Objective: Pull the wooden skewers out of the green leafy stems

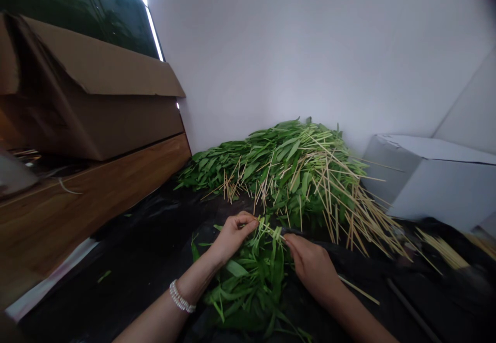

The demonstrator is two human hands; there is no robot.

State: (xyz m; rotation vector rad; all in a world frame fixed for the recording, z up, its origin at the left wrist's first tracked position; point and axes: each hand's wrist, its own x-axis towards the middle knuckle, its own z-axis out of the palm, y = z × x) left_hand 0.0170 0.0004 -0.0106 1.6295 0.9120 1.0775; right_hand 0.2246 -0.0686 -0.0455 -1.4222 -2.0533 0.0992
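Observation:
My left hand [232, 234], with a bead bracelet on its wrist, pinches the pale stem ends of a small bunch of green leafy stalks [253, 276]. My right hand [312, 265] is closed on the same bunch's stems from the right side. The bunch's leaves lie toward me on the black sheet [135, 260]. Just beyond my hands rises a big heap of the same greens [294, 172], with long pale stems fanning out to the right.
A wooden ledge [77, 208] runs along the left with an open cardboard box [96, 105] on it. A white box [430, 177] stands at the right against the white wall. Loose pale stems [442, 247] lie on the black sheet at right.

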